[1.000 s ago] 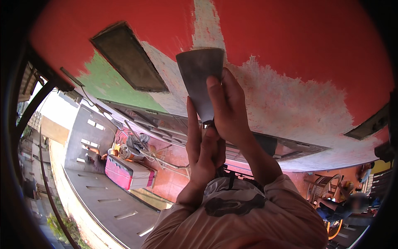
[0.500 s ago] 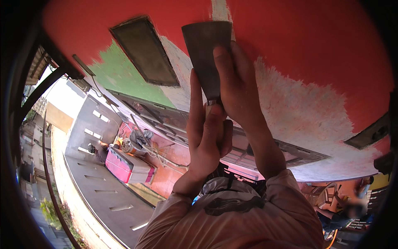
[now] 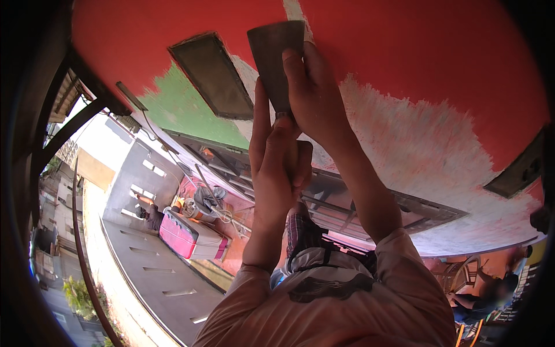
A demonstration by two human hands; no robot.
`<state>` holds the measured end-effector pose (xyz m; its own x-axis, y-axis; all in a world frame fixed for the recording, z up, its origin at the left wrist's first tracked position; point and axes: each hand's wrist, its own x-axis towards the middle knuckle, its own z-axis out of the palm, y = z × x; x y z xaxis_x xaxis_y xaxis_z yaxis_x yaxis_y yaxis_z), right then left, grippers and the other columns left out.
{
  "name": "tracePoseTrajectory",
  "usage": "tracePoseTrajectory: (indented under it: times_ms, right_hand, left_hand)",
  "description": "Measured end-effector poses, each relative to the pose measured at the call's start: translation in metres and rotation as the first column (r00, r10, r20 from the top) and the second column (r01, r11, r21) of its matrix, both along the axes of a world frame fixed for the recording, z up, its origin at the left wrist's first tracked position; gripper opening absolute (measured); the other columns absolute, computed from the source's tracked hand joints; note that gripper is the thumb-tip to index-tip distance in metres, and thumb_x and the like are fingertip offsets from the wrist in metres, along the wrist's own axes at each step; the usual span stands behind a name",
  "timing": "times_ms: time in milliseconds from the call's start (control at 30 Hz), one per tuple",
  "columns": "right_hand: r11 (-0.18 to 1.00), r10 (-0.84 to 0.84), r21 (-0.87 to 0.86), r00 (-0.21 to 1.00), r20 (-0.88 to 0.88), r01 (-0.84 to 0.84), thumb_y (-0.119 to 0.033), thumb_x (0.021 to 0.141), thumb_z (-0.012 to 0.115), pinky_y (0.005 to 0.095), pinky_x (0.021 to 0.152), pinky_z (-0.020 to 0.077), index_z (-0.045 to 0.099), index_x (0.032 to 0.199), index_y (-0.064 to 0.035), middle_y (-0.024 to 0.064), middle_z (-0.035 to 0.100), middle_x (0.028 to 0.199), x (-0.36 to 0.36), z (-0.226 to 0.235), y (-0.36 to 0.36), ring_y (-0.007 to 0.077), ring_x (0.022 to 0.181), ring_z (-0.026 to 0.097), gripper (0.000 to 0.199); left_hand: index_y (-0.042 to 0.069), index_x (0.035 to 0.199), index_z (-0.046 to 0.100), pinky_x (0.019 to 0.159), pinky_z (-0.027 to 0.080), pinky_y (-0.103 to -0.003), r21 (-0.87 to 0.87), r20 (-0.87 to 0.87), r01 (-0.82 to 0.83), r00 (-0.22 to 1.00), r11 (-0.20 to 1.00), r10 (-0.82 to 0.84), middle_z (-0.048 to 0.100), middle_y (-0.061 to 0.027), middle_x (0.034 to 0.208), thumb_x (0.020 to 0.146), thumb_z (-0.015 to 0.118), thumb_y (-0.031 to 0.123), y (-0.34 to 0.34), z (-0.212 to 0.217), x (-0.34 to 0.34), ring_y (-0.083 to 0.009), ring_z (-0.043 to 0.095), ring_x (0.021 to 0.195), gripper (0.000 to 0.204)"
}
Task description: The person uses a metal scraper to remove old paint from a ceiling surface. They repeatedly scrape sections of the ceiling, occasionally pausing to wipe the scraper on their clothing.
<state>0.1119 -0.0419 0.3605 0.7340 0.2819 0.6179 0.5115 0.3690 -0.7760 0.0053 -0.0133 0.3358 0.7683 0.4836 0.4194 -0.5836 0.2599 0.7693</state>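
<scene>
A wide, dark-bladed putty knife (image 3: 274, 61) is raised against the painted wall (image 3: 416, 63). Its blade lies over a narrow pale strip in the red paint. My left hand (image 3: 276, 159) is closed around the handle, which is mostly hidden by the fingers, with one finger stretched along the blade's left edge. Higher up, my right hand (image 3: 315, 95) clasps the blade's right side, thumb flat on its face and the other fingers behind it. Whether the blade's edge touches the wall, I cannot tell.
A dark framed panel (image 3: 213, 75) is set in the wall beside a green patch (image 3: 193, 110). Below run window grilles (image 3: 347, 202). Lower left are a pink-and-white box (image 3: 185, 234), a bucket and a grey parapet (image 3: 144, 254). Another person (image 3: 483, 295) is at lower right.
Both hands and the putty knife have shifted left and slightly up along the wall. My view has moved a little, and more of my leg shows below. The grip stays the same.
</scene>
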Motion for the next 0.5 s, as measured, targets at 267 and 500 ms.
tracePoseTrajectory:
  times_ms: [267, 500]
  right_hand:
    - [0.997, -0.033, 0.067, 0.993, 0.111, 0.026, -0.023, 0.100, 0.045, 0.0392, 0.064, 0.0472, 0.051, 0.096, 0.0024, 0.0186, 0.056, 0.080, 0.007, 0.000, 0.003, 0.0285, 0.070, 0.060, 0.026]
    - [0.996, 0.071, -0.060, 0.997, -0.004, -0.071, -0.030, 0.101, 0.044, 0.0339, 0.065, 0.0475, 0.056, 0.103, -0.0011, 0.0090, 0.060, 0.082, 0.006, 0.017, -0.001, 0.0186, 0.073, 0.058, 0.032]
  left_hand:
    - [0.009, 0.157, 0.011, 0.030, 0.022, -0.016, 0.099, -0.043, -0.006, 0.999, 0.995, 0.010, 0.063, -0.0120, 0.109, 0.098, 0.034, 0.014, -0.004, 0.005, -0.002, -0.0019, 0.031, 0.038, 0.063]
    - [0.009, 0.157, 0.012, 0.028, 0.022, -0.016, 0.098, -0.135, 0.014, 0.991, 0.995, -0.001, 0.062, -0.0137, 0.116, 0.099, 0.039, 0.015, -0.002, 0.023, -0.005, -0.0018, 0.032, 0.038, 0.064]
